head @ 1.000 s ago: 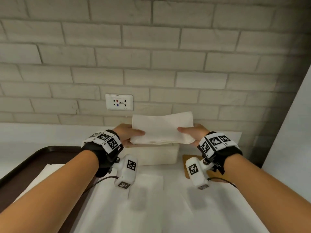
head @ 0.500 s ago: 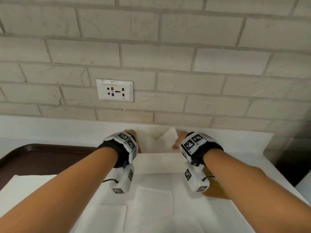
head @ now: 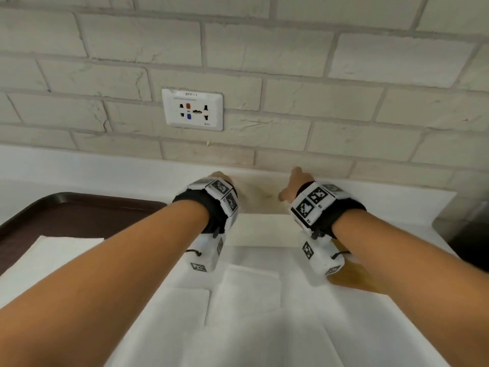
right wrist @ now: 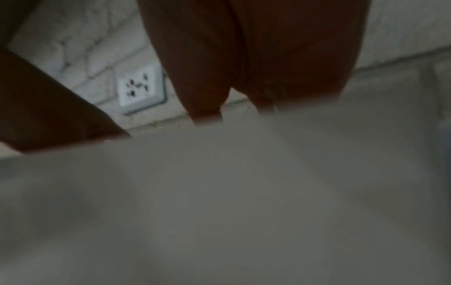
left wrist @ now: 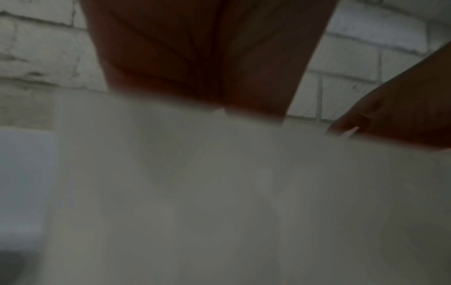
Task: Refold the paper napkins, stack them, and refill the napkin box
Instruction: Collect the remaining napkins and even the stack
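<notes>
A white napkin box (head: pixel 264 229) stands at the back of the counter, close to the brick wall. Both my hands reach into its top from the near side. My left hand (head: pixel 223 178) is at the box's left end and my right hand (head: pixel 297 180) at its right end. Pale napkin paper (head: pixel 260 193) lies between them, low in the box. In both wrist views the fingers (left wrist: pixel 195 67) (right wrist: pixel 256 57) run straight down behind a blurred white edge, thumbs spread apart; the fingertips are hidden. Loose unfolded napkins (head: pixel 251 287) lie on the counter in front of the box.
A dark brown tray (head: pixel 66 207) sits at the left with a napkin (head: pixel 60 255) on it. A tan wooden piece (head: pixel 352 276) lies under my right wrist. A dark object (head: pixel 465 234) stands at the right edge. A wall socket (head: pixel 192 109) is above the box.
The folded napkin stack, held above the box by both hands a second ago, has gone down into the box. Both hands followed it and now press with straight fingers.
</notes>
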Demonstrator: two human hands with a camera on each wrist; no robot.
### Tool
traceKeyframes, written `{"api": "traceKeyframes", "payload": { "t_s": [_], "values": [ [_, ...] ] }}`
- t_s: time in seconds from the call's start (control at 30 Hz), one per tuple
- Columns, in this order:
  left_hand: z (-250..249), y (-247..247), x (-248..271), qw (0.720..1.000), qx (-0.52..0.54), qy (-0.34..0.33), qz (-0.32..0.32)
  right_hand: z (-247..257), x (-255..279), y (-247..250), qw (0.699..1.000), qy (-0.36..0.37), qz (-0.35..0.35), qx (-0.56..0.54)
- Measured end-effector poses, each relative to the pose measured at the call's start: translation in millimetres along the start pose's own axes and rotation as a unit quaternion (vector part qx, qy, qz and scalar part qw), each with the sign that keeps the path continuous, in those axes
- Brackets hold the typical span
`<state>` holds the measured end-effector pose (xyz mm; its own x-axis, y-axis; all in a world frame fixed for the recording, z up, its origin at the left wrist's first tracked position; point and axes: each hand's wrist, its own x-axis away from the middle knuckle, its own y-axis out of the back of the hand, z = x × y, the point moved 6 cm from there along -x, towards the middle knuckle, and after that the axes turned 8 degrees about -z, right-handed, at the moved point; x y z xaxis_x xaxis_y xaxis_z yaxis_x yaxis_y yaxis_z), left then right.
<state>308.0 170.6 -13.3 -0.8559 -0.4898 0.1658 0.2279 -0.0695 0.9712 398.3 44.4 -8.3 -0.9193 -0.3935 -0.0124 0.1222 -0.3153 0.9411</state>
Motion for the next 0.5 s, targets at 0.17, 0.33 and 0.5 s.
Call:
{"api": "traceKeyframes", "payload": {
  "t_s": [0.17, 0.33, 0.5],
  "values": [
    [24, 45, 67, 0.973, 0.218, 0.037, -0.065, 31, 60, 43, 0.976, 0.147, -0.146, 0.059],
    [56, 16, 140, 0.953, 0.287, 0.078, -0.051, 30, 132, -24, 0.969, 0.191, 0.153, 0.018],
    [72, -38, 210, 0.957, 0.277, 0.09, 0.021, 18, 180, -87, 0.951, 0.195, 0.235, 0.052]
  ]
}}
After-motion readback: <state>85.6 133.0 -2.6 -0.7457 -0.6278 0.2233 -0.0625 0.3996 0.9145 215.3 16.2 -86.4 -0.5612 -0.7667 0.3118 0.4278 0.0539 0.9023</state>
